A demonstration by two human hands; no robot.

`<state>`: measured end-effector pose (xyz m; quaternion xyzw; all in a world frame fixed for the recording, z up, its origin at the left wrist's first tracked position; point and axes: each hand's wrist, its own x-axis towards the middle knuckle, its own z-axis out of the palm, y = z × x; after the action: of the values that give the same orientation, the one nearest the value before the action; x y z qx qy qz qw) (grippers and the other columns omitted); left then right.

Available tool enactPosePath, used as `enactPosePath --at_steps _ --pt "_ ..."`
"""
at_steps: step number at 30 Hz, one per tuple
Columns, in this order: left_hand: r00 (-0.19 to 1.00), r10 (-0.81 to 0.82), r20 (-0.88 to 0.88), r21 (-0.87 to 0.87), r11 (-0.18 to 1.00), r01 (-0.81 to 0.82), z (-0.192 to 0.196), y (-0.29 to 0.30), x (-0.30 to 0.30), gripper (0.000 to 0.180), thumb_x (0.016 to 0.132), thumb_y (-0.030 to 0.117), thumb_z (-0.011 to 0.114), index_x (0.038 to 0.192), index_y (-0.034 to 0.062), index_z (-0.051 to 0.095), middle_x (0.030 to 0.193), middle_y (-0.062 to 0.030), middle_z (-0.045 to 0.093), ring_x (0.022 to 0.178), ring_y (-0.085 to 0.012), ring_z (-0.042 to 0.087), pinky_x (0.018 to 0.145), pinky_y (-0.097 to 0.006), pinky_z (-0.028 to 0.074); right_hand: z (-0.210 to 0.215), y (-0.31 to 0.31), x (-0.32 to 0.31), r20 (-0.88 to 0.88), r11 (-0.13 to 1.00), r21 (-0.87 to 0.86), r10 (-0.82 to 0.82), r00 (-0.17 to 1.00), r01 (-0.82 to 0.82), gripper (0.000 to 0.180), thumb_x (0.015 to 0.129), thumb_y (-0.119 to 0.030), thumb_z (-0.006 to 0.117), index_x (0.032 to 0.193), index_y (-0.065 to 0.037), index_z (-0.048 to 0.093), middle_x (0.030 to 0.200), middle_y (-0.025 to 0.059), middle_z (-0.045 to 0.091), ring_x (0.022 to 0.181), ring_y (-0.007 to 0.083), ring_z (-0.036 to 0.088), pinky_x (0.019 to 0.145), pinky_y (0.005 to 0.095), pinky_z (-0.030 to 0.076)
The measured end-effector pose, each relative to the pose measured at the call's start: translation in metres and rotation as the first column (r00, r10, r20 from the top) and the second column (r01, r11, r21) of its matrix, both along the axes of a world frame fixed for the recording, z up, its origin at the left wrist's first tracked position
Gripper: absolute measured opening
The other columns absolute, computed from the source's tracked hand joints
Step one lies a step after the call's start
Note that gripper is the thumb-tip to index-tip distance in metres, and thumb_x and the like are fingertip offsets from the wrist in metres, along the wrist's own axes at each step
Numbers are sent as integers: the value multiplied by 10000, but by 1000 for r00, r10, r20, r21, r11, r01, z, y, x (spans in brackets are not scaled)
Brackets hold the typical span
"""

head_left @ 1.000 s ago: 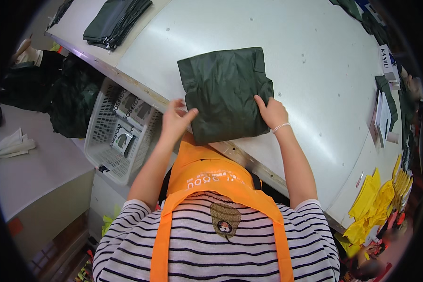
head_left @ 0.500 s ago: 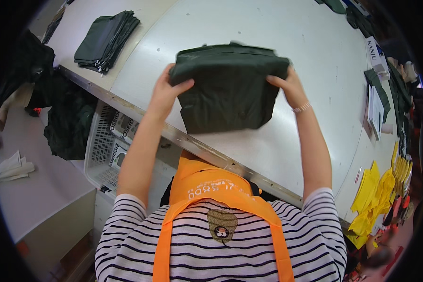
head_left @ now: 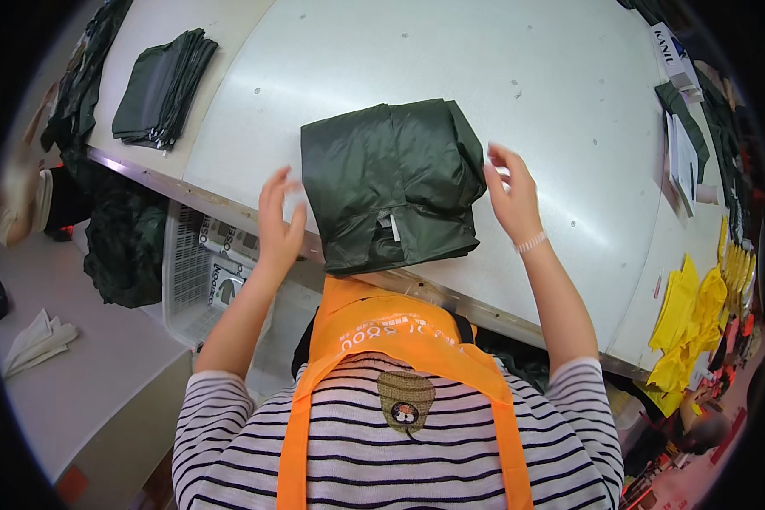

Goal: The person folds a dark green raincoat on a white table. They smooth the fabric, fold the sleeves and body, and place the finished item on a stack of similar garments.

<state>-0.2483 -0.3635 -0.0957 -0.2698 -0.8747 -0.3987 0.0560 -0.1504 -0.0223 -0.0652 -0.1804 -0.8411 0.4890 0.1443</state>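
Note:
A folded dark green garment (head_left: 357, 170) of shiny, coated-looking cloth lies on the white table in front of me, its near edge at the table's front rim. A small white label (head_left: 394, 227) shows in a gap near its front. My left hand (head_left: 280, 221) is just off the garment's left side, fingers apart and slightly blurred, with nothing in it. Close by the garment's right edge, my right hand (head_left: 510, 187) is raised with loosely curved fingers, also holding nothing.
A stack of folded dark green garments (head_left: 163, 89) sits at the table's far left. Below the table edge stands a white plastic basket (head_left: 183, 285) with printed packages. Yellow cloth pieces (head_left: 688, 310) and a white box (head_left: 673, 55) lie along the right side.
Both hands have let go of the garment. It was held up off the table and now lies flat, nearer to me, with its labelled side showing.

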Motion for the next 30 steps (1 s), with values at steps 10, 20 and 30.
enactPosePath --at_steps 10,20,30 --pt "848 196 493 262 896 -360 -28 73 -15 535 861 218 650 1277 -25 419 1202 -203 540 1104 -293 531 948 -355 402 -45 8 -98 215 840 -542 184 959 -39 237 872 -193 625 841 41 643 781 67 653 650 148 594 586 305 482" --pt "773 430 466 127 832 -540 -68 50 4 792 817 337 704 1383 -47 305 1231 -249 500 1154 -339 493 992 -384 368 -73 -28 -59 218 959 283 -80 973 16 530 888 -418 556 1039 88 594 925 231 651 881 369 621 811 409 480" --pt "621 109 776 214 881 -422 2 24 60 477 823 236 715 1143 -70 537 1004 -135 644 912 -164 592 829 -289 462 -55 -32 -4 313 981 -180 -20 949 80 533 869 -444 599 943 83 588 872 245 649 852 333 637 773 384 481"
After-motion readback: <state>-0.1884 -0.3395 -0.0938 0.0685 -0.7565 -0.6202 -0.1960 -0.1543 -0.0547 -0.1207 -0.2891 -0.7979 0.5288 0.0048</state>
